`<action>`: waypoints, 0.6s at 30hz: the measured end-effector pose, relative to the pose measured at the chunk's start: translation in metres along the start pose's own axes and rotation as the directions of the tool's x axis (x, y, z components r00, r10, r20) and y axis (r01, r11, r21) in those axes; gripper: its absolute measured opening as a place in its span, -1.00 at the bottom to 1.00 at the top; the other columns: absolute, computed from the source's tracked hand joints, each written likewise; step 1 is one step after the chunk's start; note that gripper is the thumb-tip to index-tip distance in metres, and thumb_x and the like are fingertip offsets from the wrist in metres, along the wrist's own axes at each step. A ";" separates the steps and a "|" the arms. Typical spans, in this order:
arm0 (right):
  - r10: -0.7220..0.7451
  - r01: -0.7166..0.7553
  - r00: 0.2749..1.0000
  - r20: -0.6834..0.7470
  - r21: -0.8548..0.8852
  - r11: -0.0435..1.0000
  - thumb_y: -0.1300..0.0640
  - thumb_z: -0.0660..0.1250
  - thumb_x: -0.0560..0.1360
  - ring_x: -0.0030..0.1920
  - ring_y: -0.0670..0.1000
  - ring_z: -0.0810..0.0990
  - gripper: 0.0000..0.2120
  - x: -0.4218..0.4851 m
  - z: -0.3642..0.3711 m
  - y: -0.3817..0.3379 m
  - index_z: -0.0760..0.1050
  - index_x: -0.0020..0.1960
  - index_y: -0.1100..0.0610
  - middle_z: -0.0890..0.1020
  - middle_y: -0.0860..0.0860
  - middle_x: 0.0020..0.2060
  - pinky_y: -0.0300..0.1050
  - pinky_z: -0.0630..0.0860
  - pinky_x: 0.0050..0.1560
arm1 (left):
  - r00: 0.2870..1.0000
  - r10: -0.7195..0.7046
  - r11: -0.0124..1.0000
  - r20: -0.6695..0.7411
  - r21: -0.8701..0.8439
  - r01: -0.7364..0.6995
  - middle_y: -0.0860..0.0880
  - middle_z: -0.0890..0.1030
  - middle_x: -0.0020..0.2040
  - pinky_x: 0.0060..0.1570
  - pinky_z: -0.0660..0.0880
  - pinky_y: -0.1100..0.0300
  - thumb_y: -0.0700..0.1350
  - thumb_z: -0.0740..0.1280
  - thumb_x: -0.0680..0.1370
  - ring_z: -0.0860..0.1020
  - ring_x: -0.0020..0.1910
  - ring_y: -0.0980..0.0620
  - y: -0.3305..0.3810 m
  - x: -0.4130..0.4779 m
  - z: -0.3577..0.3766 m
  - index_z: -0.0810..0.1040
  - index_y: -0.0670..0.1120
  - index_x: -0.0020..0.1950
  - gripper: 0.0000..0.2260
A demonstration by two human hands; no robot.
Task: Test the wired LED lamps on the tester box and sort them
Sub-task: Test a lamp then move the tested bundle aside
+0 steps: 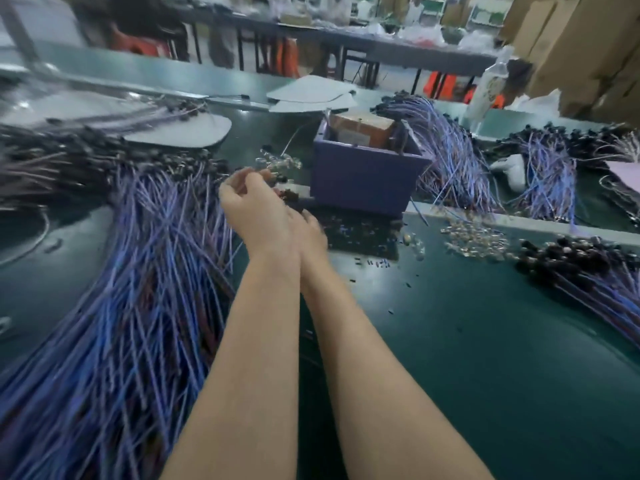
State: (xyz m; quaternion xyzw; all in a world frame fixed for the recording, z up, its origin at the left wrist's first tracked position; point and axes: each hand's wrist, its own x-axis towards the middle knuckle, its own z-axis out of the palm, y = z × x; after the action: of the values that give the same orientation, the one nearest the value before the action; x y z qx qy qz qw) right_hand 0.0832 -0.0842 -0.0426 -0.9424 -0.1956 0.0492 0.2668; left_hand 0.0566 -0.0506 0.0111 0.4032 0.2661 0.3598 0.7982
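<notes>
The left hand [251,202] curls its fingers round a few dark-headed lamps [286,195], heads toward the box [363,181] just beside. Blur hides their wires. The right hand [311,232] sits beneath it, and I cannot tell its grip. In the left pile [145,271], wires run lengthwise away, heads at the far end.

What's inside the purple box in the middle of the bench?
In the open top of the purple box sits a brown block, blurred, so no detail can be read. The box's walls hide whatever lies lower down.
</notes>
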 end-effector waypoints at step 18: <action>0.416 0.014 0.789 -0.452 0.691 0.723 0.15 0.23 0.57 -0.38 -0.11 0.43 -0.82 -0.068 -0.104 0.103 0.48 -0.21 0.07 0.47 -0.06 -0.40 -0.25 0.41 -0.32 | 0.607 -0.573 0.681 0.551 0.732 -0.022 0.02 0.55 -0.55 -0.61 0.25 0.41 0.13 0.12 0.62 0.36 -0.66 0.17 -0.035 -0.061 0.037 0.50 -0.15 -0.26 -0.56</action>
State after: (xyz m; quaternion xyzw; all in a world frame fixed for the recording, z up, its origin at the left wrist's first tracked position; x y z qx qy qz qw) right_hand 0.0766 -0.2413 -0.0087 -0.7695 0.0351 -0.1432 0.6214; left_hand 0.0593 -0.1296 0.0097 0.7229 0.0886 -0.1011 0.6778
